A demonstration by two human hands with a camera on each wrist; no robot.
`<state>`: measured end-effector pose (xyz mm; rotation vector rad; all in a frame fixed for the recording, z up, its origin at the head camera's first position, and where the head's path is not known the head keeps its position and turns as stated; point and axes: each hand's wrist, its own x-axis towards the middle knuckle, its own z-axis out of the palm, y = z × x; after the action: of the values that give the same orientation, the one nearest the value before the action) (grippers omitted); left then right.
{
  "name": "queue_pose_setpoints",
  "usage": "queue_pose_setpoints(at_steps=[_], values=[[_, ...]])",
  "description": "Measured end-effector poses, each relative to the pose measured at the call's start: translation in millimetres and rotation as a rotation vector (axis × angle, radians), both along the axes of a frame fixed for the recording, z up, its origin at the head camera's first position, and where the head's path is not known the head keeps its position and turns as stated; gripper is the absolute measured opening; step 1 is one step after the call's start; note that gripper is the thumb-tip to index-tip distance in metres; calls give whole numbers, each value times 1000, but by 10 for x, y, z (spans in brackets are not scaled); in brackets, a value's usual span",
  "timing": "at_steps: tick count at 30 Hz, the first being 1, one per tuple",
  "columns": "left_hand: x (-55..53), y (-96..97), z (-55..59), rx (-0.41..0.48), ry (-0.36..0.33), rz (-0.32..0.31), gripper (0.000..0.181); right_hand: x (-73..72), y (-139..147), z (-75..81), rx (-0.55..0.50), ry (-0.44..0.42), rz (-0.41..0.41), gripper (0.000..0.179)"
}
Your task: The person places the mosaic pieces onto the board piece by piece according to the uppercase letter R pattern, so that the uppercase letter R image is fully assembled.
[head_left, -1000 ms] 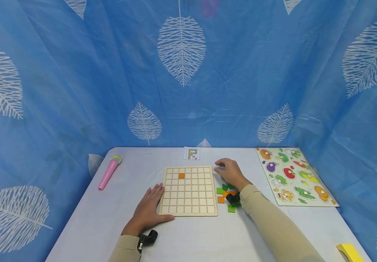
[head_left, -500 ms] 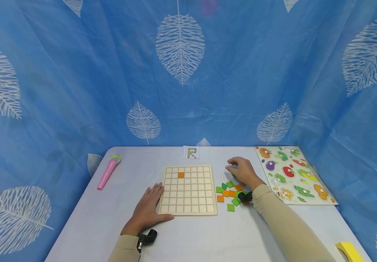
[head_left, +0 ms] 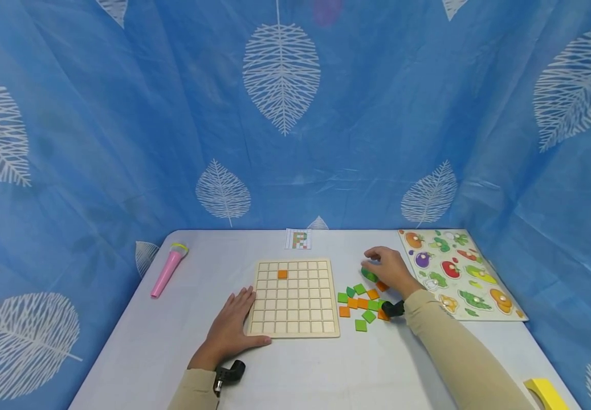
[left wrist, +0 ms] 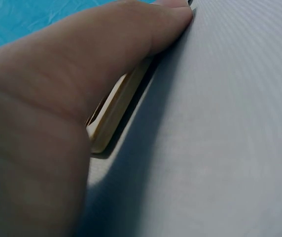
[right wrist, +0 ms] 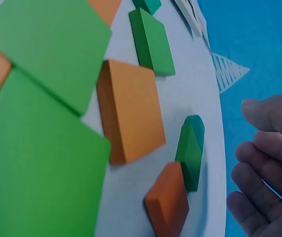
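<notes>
A wooden grid board (head_left: 302, 303) lies mid-table with one orange square tile (head_left: 282, 274) in its upper part. Along its left side rests my left hand (head_left: 233, 324), fingers extended and thumb at the near left corner. The left wrist view shows the thumb (left wrist: 146, 29) against the board's edge (left wrist: 114, 118). My right hand (head_left: 390, 270) hovers right of the board, fingers loosely bent and holding nothing. Just below it are green pieces (head_left: 369, 274) with a rounded outline and an orange tile (right wrist: 168, 202). Several loose orange and green tiles (head_left: 363, 303) lie nearer the board.
Behind the board is a small pattern card (head_left: 298, 239). A vegetable puzzle board (head_left: 461, 273) lies at the right, with a yellow block (head_left: 549, 394) near the front right edge. The pink toy microphone (head_left: 168, 270) is at the left. A blue curtain (head_left: 326, 171) hangs behind the table.
My right hand has moved right, away from the board's upper right corner, uncovering more loose tiles and the green pieces. My left hand stays by the board.
</notes>
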<state>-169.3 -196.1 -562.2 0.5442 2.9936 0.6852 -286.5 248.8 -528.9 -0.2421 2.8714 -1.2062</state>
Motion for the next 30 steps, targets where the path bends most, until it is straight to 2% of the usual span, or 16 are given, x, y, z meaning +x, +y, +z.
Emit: queue_pose_setpoints(at_steps=[8,25,30], values=[[-5,-11,-17,-1,-1,2,129,22,79,13,9,-21,-2,40],[-8,-14,-3,4,3,0,129,71,294,32,63,18,26,37],[-14,-20,-13,5,8,-2,129,101,307,46,57,-5,24,37]])
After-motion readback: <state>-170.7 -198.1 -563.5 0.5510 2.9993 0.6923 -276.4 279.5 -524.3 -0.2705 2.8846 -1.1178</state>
